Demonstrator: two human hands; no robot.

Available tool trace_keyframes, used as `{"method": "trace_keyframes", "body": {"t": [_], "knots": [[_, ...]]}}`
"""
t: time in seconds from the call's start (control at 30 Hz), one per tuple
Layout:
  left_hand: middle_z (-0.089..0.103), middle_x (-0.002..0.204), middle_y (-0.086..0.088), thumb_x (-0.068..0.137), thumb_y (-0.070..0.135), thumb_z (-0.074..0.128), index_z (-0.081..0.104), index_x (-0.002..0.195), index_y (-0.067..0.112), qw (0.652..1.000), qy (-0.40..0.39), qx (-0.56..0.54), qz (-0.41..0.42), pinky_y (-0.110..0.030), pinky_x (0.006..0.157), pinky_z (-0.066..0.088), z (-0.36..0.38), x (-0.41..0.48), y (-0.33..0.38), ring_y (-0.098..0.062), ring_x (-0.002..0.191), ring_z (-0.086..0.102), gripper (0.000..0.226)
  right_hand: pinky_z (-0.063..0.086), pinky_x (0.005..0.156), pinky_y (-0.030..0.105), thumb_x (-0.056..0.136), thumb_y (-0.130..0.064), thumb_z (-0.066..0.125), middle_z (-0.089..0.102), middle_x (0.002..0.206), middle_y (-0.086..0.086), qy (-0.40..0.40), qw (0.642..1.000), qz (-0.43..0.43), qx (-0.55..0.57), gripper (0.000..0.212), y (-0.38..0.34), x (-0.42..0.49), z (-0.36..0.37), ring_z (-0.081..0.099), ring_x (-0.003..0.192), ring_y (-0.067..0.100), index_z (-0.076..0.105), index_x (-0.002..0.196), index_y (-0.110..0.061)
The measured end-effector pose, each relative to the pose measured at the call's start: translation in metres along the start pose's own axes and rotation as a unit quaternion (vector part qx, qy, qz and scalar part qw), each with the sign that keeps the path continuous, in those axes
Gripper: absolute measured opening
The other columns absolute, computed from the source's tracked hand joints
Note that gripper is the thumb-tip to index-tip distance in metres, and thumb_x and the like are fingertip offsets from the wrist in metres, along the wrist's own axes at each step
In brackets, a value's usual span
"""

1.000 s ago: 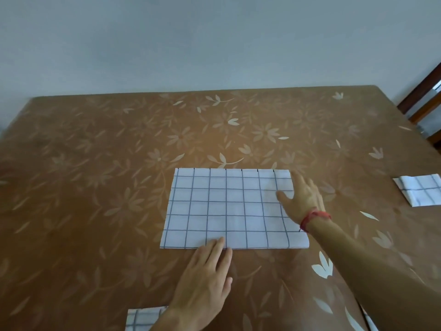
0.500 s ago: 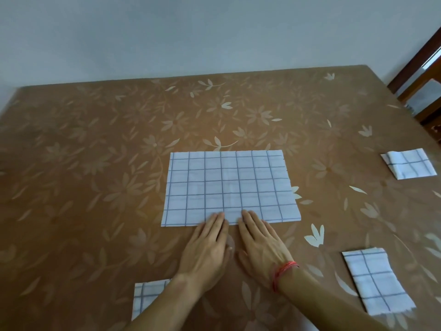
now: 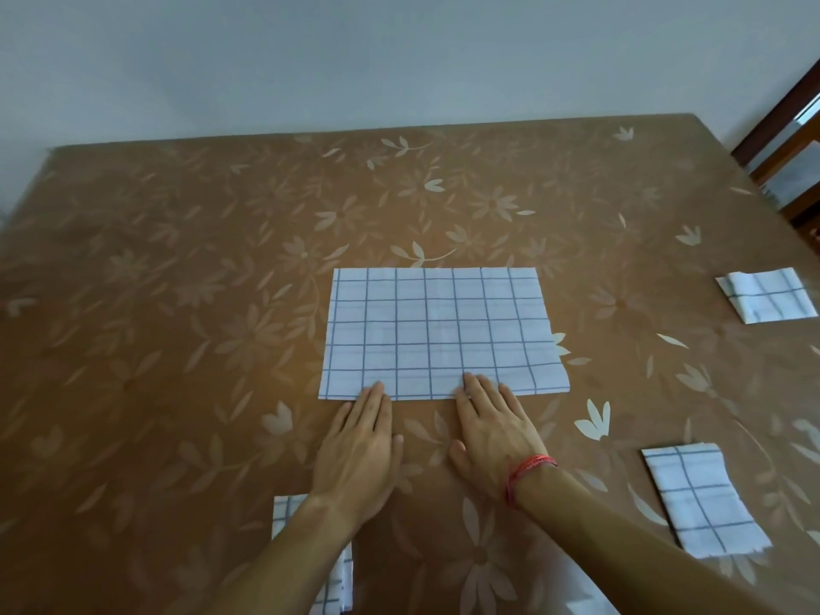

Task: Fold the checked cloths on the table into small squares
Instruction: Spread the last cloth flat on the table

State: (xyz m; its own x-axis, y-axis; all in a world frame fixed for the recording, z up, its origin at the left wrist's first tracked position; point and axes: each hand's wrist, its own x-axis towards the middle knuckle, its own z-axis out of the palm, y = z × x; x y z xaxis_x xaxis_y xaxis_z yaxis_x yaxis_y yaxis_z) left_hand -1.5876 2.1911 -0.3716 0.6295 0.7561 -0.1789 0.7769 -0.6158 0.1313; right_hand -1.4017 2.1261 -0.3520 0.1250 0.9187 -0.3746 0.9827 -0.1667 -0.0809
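Status: one checked cloth [image 3: 439, 332] lies flat as a wide rectangle at the middle of the table [image 3: 177, 281], its near edge toward the person. It is judged only part folded and needs further folds to become a small square. Both the left hand [image 3: 359, 450] and the right hand [image 3: 492, 432] lie flat with fingers straight and close together. Their fingertips press on the cloth's near edge, and neither hand grips anything. The left sits close to the near-left corner, the right about mid-edge.

Apparently done: a small folded cloth [image 3: 765, 295] at the far right, well apart from the work. A second folded cloth [image 3: 703, 499] lies nearer on the right, looking more oblong than square, so it may need one more fold. A third checked piece [image 3: 284, 512] shows under the left forearm, mostly hidden, so its fold state cannot be told.
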Motion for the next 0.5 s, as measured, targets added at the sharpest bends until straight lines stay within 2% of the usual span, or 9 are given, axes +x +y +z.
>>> {"method": "trace_keyframes", "body": {"t": [0.07, 0.17, 0.3, 0.37, 0.4, 0.47, 0.5], "knots": [[0.053, 0.141, -0.013, 0.095, 0.037, 0.027, 0.056, 0.132, 0.001, 0.999, -0.008, 0.01, -0.034, -0.04, 0.105, 0.042, -0.003, -0.007, -0.015, -0.024, 0.131, 0.05, 0.06, -0.001, 0.122, 0.042, 0.094, -0.037, 0.032, 0.003, 0.163, 0.011, -0.009, 1.0, 0.002, 0.001, 0.07, -0.001, 0.0, -0.002, -0.002, 0.15, 0.026, 0.01, 0.154, -0.008], [0.041, 0.15, -0.013, 0.093, 0.041, 0.013, 0.047, 0.141, 0.002, 0.997, -0.014, 0.012, -0.074, -0.041, 0.112, 0.033, -0.006, -0.013, -0.033, -0.023, 0.139, 0.04, 0.07, 0.001, 0.123, 0.042, 0.094, -0.038, 0.035, 0.003, 0.163, 0.011, -0.02, 1.0, 0.01, 0.004, 0.072, -0.003, 0.001, -0.005, -0.001, 0.15, 0.025, 0.01, 0.154, -0.008], [0.013, 0.163, -0.006, 0.102, 0.038, 0.014, 0.021, 0.154, 0.009, 0.996, -0.037, -0.012, -0.083, -0.036, 0.12, 0.01, -0.016, -0.012, -0.034, -0.017, 0.15, 0.012, 0.06, -0.001, 0.122, 0.042, 0.094, -0.031, 0.034, -0.003, 0.162, 0.015, -0.002, 0.999, 0.03, 0.022, 0.068, -0.017, 0.001, -0.009, -0.005, 0.15, 0.028, 0.012, 0.153, -0.004], [0.005, 0.164, -0.004, 0.104, 0.036, 0.018, 0.014, 0.155, 0.011, 0.995, -0.046, -0.017, -0.086, -0.034, 0.12, 0.006, -0.018, -0.011, -0.034, -0.015, 0.15, 0.004, 0.057, -0.005, 0.121, 0.04, 0.093, -0.028, 0.024, -0.011, 0.162, 0.013, 0.006, 0.999, 0.003, 0.033, 0.068, -0.028, 0.002, -0.009, -0.012, 0.149, 0.027, 0.005, 0.154, -0.003], [0.005, 0.164, -0.004, 0.104, 0.035, 0.02, 0.014, 0.155, 0.011, 0.995, -0.048, -0.018, -0.087, -0.034, 0.12, 0.006, -0.018, -0.011, -0.034, -0.015, 0.15, 0.003, 0.057, -0.006, 0.121, 0.039, 0.09, -0.034, 0.013, -0.014, 0.162, 0.012, 0.0, 0.999, -0.023, 0.037, 0.072, -0.036, 0.004, -0.009, -0.014, 0.149, 0.026, 0.001, 0.154, -0.004], [0.007, 0.164, -0.003, 0.104, 0.034, 0.021, 0.016, 0.155, 0.012, 0.994, -0.054, -0.022, -0.091, -0.034, 0.121, 0.007, -0.02, -0.01, -0.035, -0.014, 0.15, 0.004, 0.056, -0.003, 0.123, 0.041, 0.079, -0.045, -0.005, -0.014, 0.161, 0.009, -0.011, 0.996, -0.081, 0.042, 0.085, -0.054, 0.009, -0.004, -0.014, 0.149, 0.024, -0.002, 0.154, -0.005], [0.008, 0.164, -0.003, 0.104, 0.033, 0.022, 0.018, 0.155, 0.012, 0.994, -0.056, -0.024, -0.093, -0.034, 0.121, 0.008, -0.02, -0.009, -0.035, -0.014, 0.15, 0.005, 0.055, 0.0, 0.123, 0.042, 0.082, -0.046, -0.008, -0.014, 0.162, 0.008, -0.011, 0.994, -0.097, 0.042, 0.083, -0.062, 0.013, 0.0, -0.014, 0.149, 0.023, -0.003, 0.154, -0.006]]}}
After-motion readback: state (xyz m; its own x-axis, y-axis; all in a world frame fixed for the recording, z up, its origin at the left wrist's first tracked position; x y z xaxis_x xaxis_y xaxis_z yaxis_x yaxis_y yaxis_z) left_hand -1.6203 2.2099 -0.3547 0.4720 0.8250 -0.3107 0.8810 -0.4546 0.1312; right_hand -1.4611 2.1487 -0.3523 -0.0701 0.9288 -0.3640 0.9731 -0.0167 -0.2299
